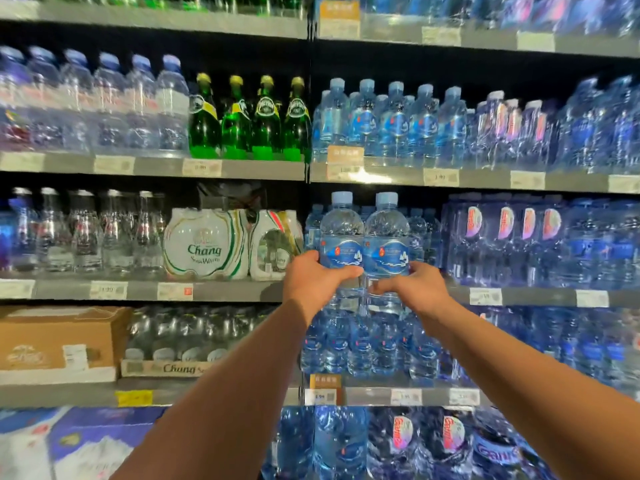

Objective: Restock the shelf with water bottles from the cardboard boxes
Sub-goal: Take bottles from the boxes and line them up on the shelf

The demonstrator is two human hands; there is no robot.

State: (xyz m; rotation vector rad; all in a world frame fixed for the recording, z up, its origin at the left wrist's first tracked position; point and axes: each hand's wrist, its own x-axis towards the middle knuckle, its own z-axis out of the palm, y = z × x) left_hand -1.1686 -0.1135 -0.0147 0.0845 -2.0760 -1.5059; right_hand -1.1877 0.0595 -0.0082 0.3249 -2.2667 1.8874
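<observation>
**A:** What did the water bottles look like?

**B:** They were clear plastic with pale blue caps, and each had a blue label with a white wave and sails drawn on it. There were two of them at the centre of the frame, upright and touching side by side. They were held up in front of the middle shelf [225, 291], at the level of its price strip.

**A:** And the grip?

**B:** The left hand [311, 282] was clamped round the first bottle [341, 233], with its thumb lying across the front just under the label. The right hand [417, 287] was wrapped round the second bottle [386, 233] at the same height, its thumb pointing toward the other hand. Both arms reached up from the bottom of the frame.

**A:** What else could be counted?

**B:** There was one cardboard box [59, 341], closed, at the lower left, on the shelf below. Four green bottles [235, 126] with yellow caps stood in a row at the upper centre. Two Chang soda water packs [204, 244] sat just left of the held pair. Six clear bottles [109, 105] with blue caps lined the upper left. Smaller bottles with the same blue label filled the rows behind and beneath the hands, too blurred to count.
</observation>
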